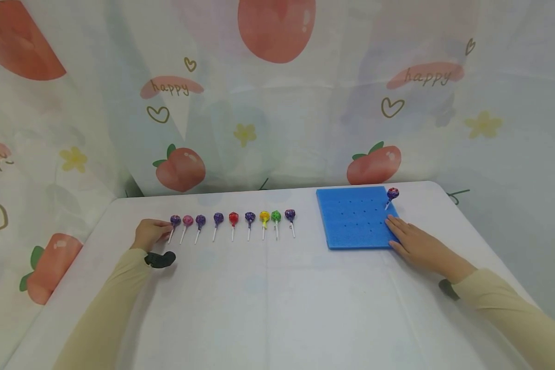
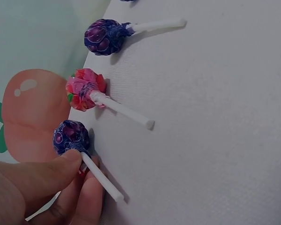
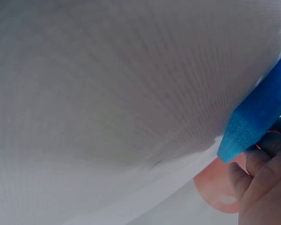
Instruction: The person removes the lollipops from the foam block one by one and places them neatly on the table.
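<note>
I count one lollipop (image 1: 392, 194) already standing in the blue foam board (image 1: 351, 218), right of centre. My left hand (image 1: 150, 234) pinches the leftmost purple lollipop (image 2: 71, 137) of the nine in the row. My right hand (image 1: 416, 245) rests flat, fingers relaxed, on the board's edge.

White table (image 1: 268, 308), rounded far corners, covered in plain white cloth. Backdrop at 12 o'clock: pale hanging curtain (image 1: 277, 103) printed with peaches, yellow flowers, outlined hearts and the word "happy". It wraps round from 9 to 3 o'clock, hiding the walls. Light soft, even; faint shadows.
</note>
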`<state>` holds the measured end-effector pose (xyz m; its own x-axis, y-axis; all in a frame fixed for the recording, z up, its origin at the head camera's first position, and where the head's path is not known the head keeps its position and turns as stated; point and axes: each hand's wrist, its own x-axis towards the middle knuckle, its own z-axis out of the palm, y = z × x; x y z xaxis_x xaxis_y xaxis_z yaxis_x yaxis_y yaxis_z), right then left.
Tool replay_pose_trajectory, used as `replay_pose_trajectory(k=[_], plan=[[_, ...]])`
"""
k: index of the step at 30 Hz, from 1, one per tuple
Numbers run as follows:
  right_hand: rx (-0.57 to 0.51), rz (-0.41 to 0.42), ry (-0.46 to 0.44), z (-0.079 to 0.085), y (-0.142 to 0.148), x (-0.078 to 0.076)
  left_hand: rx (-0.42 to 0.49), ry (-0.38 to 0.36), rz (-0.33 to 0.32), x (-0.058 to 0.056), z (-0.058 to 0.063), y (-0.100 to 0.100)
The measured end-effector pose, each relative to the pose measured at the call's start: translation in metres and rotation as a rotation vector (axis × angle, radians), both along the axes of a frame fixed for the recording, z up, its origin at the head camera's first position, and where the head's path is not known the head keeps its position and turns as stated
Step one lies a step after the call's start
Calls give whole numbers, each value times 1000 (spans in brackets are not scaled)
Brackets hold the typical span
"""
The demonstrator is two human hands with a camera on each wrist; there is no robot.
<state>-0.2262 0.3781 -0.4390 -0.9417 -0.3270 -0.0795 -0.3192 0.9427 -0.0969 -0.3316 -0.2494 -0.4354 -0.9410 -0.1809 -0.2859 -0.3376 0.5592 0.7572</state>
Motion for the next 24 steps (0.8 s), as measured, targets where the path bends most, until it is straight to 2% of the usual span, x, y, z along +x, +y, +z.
replay_pose_trajectory(k=[11, 24], plan=[[-5, -4, -8, 1, 0, 1, -84, 70, -27, 3, -1, 0], [-14, -4, -12, 1, 0, 1, -79, 44, -26, 7, 5, 1]])
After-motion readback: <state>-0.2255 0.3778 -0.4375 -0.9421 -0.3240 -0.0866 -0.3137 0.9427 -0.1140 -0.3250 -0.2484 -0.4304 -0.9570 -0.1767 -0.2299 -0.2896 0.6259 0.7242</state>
